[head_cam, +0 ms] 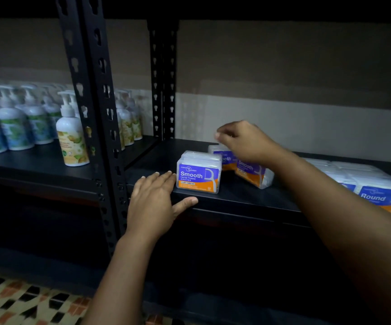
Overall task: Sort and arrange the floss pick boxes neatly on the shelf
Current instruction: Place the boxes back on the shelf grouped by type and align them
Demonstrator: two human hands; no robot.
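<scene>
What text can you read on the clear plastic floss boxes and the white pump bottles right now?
"Smooth Dental Flosser": upright clear plastic box with purple and orange label, beside the left hand.
"Smooth": tilted clear box under the right hand.
"ooth": half-hidden clear box behind.
"Round": clear box at the right edge.
Small brand and orange-band print: unreadable.
White pump bottles: labels blurred.

The single head camera is looking forward and slightly down, close in on the black shelf (236, 195) at arm's reach.
</scene>
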